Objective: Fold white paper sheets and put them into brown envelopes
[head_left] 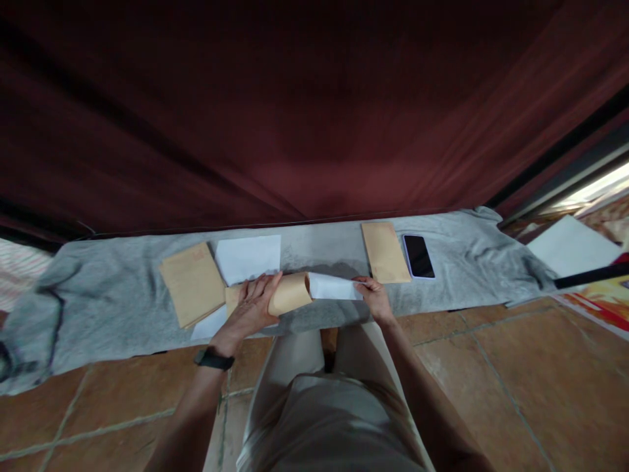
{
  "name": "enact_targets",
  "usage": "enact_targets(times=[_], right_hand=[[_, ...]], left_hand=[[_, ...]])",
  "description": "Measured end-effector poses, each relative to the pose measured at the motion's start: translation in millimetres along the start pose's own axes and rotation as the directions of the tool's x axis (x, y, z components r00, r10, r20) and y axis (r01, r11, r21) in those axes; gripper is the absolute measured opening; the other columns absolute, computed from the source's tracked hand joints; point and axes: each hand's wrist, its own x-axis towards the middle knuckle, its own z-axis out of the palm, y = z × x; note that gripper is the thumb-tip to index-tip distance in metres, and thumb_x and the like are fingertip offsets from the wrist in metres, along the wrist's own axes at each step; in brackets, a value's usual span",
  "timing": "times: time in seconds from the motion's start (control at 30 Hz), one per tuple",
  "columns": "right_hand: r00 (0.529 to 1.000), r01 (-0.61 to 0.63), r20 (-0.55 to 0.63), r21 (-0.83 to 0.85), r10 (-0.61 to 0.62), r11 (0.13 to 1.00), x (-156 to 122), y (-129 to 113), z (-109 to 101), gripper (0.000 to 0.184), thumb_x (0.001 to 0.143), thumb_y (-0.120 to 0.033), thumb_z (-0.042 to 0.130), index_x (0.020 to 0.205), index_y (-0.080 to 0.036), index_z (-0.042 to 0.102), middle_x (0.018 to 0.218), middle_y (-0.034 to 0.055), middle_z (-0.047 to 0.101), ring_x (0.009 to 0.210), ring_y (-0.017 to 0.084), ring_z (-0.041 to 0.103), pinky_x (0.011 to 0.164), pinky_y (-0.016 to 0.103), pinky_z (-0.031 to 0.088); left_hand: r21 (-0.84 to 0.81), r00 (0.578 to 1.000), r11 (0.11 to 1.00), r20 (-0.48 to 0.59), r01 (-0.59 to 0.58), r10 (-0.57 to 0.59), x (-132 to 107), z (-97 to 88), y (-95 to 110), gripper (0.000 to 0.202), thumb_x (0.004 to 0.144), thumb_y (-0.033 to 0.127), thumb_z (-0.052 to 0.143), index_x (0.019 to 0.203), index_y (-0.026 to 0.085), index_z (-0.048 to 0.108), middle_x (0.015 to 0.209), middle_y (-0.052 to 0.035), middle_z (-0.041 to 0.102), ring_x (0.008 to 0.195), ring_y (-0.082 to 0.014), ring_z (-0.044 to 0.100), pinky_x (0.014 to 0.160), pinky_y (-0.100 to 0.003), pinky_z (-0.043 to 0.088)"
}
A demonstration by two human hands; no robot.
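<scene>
My left hand (255, 303) is closed around a tan envelope (291, 293), whose mouth bulges open toward the right. My right hand (374, 296) pinches the far end of a folded white sheet (334, 287), and the sheet's other end sits inside the envelope's mouth. Both are held just above a grey cloth (122, 314) spread on the tiled floor. A black watch (213, 359) is on my left wrist.
A stack of tan envelopes (192, 283) and white sheets (248, 257) lie left on the cloth. Another tan envelope (386, 252) and a dark phone (419, 256) lie to the right. A dark red curtain (295, 111) hangs behind. More paper (572, 248) lies far right.
</scene>
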Motion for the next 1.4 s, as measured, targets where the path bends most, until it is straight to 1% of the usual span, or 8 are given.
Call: enact_targets(times=[0.2,0.3,0.47,0.6,0.87,1.1,1.3,1.4], right_hand=[[0.988,0.081,0.138,-0.092,-0.068,0.992,8,-5,-7,0.021,0.075,-0.034,0.063,0.084,-0.023,0.079,0.091,0.0046,0.079,0.088,0.024,0.072,0.083,0.036,0.056],[0.981,0.089,0.187,-0.156,-0.059,0.984,12,-11,-11,0.023,0.076,-0.028,0.060,0.086,-0.024,0.080,0.093,0.0044,0.080,0.090,0.024,0.073,0.086,0.037,0.056],[0.967,0.092,0.253,-0.240,-0.030,0.966,15,-21,-19,0.021,0.075,-0.025,0.059,0.082,-0.022,0.079,0.083,0.0026,0.077,0.076,0.020,0.070,0.069,0.028,0.053],[0.970,0.106,0.240,-0.276,-0.039,0.955,15,-27,-19,0.021,0.077,-0.032,0.061,0.061,-0.020,0.068,0.057,-0.0021,0.062,0.054,0.015,0.055,0.053,0.024,0.038],[0.963,0.157,0.257,-0.292,-0.080,0.943,6,-32,0,0.041,0.081,-0.046,0.059,0.050,-0.022,0.049,0.048,-0.0048,0.042,0.049,0.011,0.038,0.049,0.024,0.024],[0.953,0.239,0.259,-0.319,-0.158,0.917,2,-32,12,0.033,0.084,-0.040,0.059,0.057,-0.021,0.058,0.061,-0.0016,0.056,0.056,0.012,0.049,0.056,0.024,0.032],[0.950,0.250,0.275,-0.378,-0.150,0.891,-5,-29,29,0.029,0.090,-0.031,0.060,0.063,-0.023,0.066,0.068,0.0000,0.062,0.062,0.014,0.055,0.059,0.024,0.037],[0.948,0.301,0.215,-0.374,-0.234,0.877,-10,-27,39,0.025,0.092,-0.031,0.062,0.071,-0.023,0.071,0.084,0.0038,0.068,0.082,0.018,0.062,0.077,0.028,0.046]], left_hand=[[0.033,0.999,0.999,-0.038,-0.019,0.021,1,1.0,3,0.117,0.069,0.030,0.079,0.163,0.026,0.009,0.157,-0.0156,0.041,0.149,-0.0390,0.032,0.122,-0.064,0.016],[0.053,0.998,0.998,-0.063,-0.026,0.029,3,-0.5,5,0.117,0.069,0.030,0.080,0.163,0.025,0.010,0.155,-0.0167,0.043,0.148,-0.0389,0.033,0.122,-0.062,0.016],[0.085,0.996,0.996,-0.087,-0.019,0.027,5,-3.8,8,0.114,0.071,0.029,0.079,0.162,0.025,0.012,0.155,-0.0174,0.042,0.148,-0.0388,0.032,0.122,-0.062,0.015],[0.078,0.996,0.997,-0.088,-0.015,0.022,6,-5.5,10,0.113,0.071,0.028,0.079,0.162,0.027,0.011,0.155,-0.0174,0.042,0.149,-0.0392,0.031,0.122,-0.063,0.015],[0.063,0.996,0.997,-0.072,-0.045,0.050,10,-7.5,18,0.112,0.070,0.030,0.079,0.161,0.026,0.013,0.157,-0.0180,0.039,0.149,-0.0410,0.031,0.121,-0.064,0.015],[0.055,0.995,0.994,-0.035,-0.095,0.097,11,-4.4,23,0.115,0.071,0.032,0.079,0.162,0.025,0.009,0.158,-0.0187,0.037,0.149,-0.0404,0.029,0.121,-0.064,0.014],[0.028,0.993,0.993,-0.035,-0.113,0.114,15,-3.1,33,0.115,0.069,0.034,0.080,0.161,0.024,0.012,0.159,-0.0190,0.035,0.150,-0.0412,0.027,0.121,-0.065,0.016],[0.021,0.991,0.992,-0.048,-0.124,0.125,17,-4.8,39,0.115,0.070,0.034,0.080,0.161,0.022,0.012,0.158,-0.0206,0.035,0.149,-0.0416,0.028,0.121,-0.065,0.017]])
